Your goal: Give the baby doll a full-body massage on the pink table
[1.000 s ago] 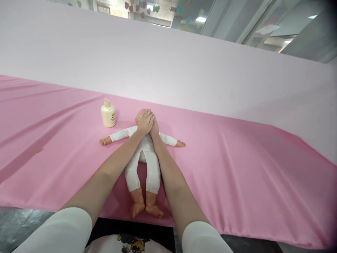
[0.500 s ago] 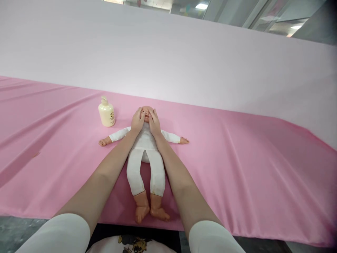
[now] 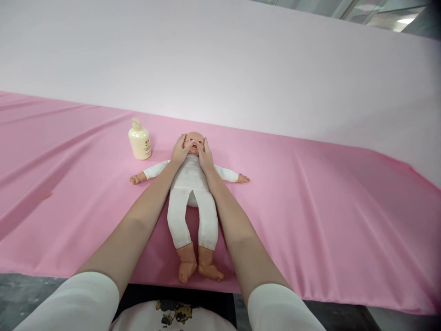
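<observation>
Currently both hands are cupping the baby doll's (image 3: 193,193) head: left hand (image 3: 180,151) is lying on the doll's cheek on that side, right hand (image 3: 206,154) on the other. Fingers are lying flat and loosely spread along the cheeks, not pinching anything; thumbs are resting near the mouth.

Change over the last second: hands were stacked over the face, covering it; now they are parting outward and the face is showing between them. Reads as a stroking pass from centre of the face toward the cheeks, judging by that spread.

Doll is lying on its back on the pink cloth (image 3: 310,207) covering the tabletop, arms stretched out sideways, legs pointing toward the person, bare feet near the tabletop's near edge. White bodysuit is on.

Containers: one cream pump bottle (image 3: 139,139) is standing upright just beside the doll's head, on the person's left, apart from both hands. Opaque, so contents are not showing. Pump head is on.

Pale pink backdrop (image 3: 241,69) is rising behind.
</observation>
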Motion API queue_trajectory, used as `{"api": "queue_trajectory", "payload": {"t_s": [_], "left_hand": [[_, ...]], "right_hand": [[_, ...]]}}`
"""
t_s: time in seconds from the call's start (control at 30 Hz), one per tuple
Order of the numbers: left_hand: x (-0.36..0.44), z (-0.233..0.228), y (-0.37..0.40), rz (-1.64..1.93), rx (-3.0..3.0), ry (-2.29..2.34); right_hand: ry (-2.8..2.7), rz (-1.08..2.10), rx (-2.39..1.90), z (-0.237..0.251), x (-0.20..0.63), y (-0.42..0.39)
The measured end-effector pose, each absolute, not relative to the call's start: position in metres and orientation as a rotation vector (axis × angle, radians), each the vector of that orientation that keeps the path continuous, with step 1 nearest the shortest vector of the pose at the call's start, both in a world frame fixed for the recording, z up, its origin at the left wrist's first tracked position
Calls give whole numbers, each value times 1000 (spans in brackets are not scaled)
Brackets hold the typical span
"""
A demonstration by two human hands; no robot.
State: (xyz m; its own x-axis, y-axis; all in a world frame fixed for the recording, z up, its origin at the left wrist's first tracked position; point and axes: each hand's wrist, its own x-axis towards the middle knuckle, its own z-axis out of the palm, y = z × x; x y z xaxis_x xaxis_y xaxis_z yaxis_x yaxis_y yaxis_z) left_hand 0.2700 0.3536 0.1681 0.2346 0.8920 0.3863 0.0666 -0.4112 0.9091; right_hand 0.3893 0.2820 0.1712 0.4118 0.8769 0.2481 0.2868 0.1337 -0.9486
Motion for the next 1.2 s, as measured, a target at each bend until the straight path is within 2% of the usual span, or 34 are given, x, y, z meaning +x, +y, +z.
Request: {"api": "queue_trajectory", "payload": {"t_s": [0.23,0.6,0.87,1.2], "left_hand": [[267,174,350,1330,1791,706],[270,169,355,1297,1627,860],[269,172,352,1341,1755,666],[270,170,355,1286,1630,863]], "right_hand": [[-1312,546,-1261,168,394,288],[-1127,616,-1368,168,395,287],[-1277,570,-1264,165,397,291],[-1136,628,-1357,167,397,287]]}}
